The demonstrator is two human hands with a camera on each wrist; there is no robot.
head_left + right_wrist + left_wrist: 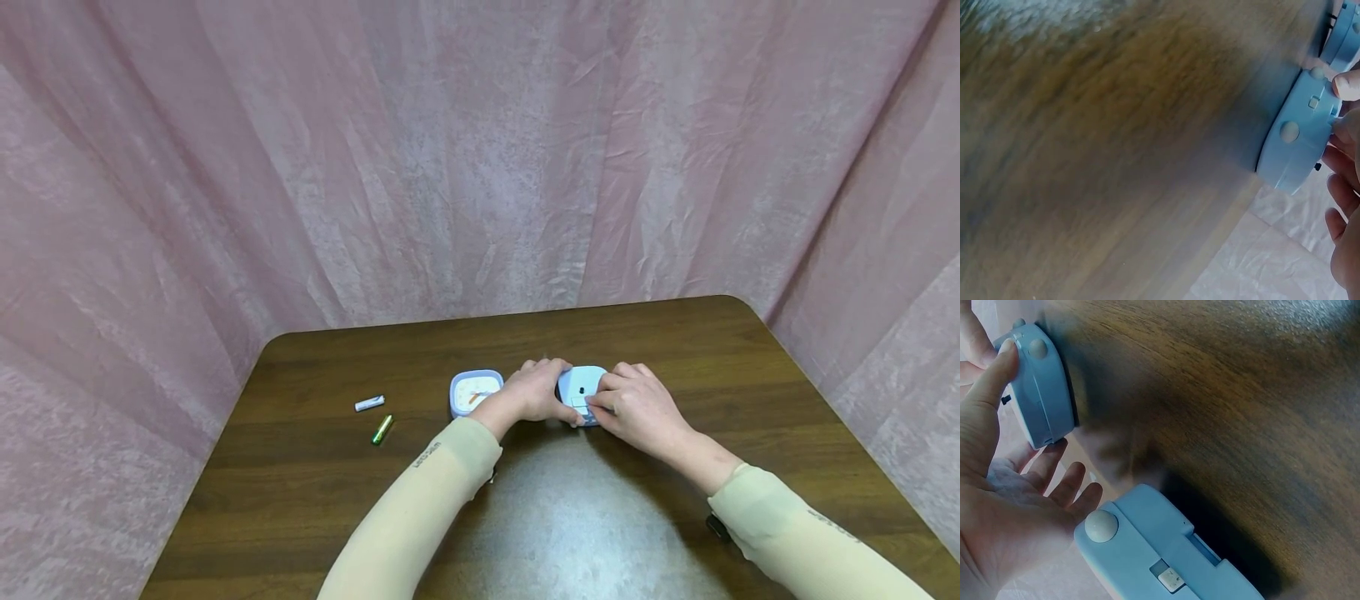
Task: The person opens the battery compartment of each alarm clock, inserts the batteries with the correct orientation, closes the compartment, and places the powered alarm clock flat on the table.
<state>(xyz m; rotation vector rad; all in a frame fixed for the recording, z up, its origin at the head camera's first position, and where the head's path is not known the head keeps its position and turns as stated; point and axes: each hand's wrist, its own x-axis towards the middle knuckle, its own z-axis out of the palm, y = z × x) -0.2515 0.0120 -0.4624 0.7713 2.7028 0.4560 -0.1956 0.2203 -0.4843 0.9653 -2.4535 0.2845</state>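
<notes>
A light blue alarm clock (579, 381) lies face down on the table, its pale back and small black knob uppermost. My left hand (534, 390) grips it from the left, the thumb on the near edge and fingers round the far side. From the right, my right hand (636, 407) has its curled thumb and fingers at the battery cover (579, 402) on the back, pinching at its right end; the fingertips partly hide it. A second light blue clock (472, 376) lies face up beside the left wrist, with a white dial and orange marking.
Two loose batteries lie on the left part of the brown wooden table (300, 483): a white-and-blue one (369, 403) and a green one (382, 429). Pink curtains (480, 167) hang behind the table and at both sides.
</notes>
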